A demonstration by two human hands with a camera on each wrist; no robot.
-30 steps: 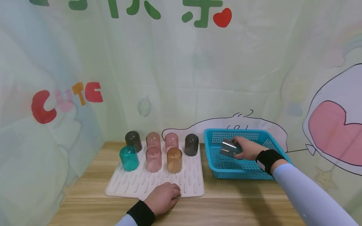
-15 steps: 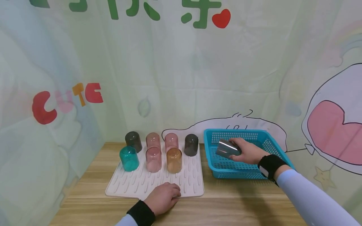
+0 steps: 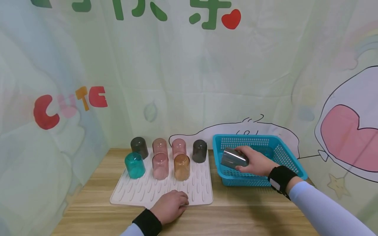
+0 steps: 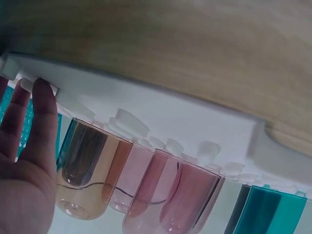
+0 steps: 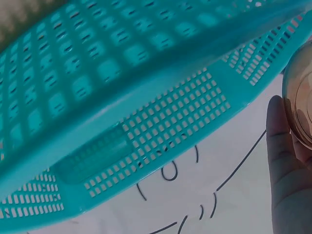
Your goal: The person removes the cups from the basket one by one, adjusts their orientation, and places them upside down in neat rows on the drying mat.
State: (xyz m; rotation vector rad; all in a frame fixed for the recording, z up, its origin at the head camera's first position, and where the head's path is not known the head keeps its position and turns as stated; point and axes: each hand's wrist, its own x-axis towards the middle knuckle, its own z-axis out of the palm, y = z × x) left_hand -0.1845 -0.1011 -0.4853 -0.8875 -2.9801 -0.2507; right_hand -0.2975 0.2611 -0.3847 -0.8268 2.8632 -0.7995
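Note:
My right hand [image 3: 256, 161] grips a dark grey tumbler [image 3: 233, 158] over the blue plastic basket [image 3: 248, 182], its mouth tilted toward the left. In the right wrist view the rounded base of that tumbler [image 5: 303, 92] shows brownish at the right edge, with fingers beside it. Relaxed, my left hand [image 3: 170, 206] rests at the front edge of the white drying mat [image 3: 133, 193]. In the left wrist view its fingers [image 4: 41, 122] touch that edge. Closest to them among the upside-down tumblers is an amber one [image 3: 182, 167].
Several tumblers stand mouth down on the mat: a teal one [image 3: 135, 165], pink ones [image 3: 160, 167] and dark grey ones [image 3: 200, 151]. Another teal tumbler [image 3: 262, 150] lies inside the basket at the back. A printed curtain [image 3: 189, 82] hangs behind the wooden table [image 3: 88, 200].
My right hand has carried the dark grey tumbler left, toward the basket's left side, uncovering the teal tumbler at the back. My left hand has stayed put.

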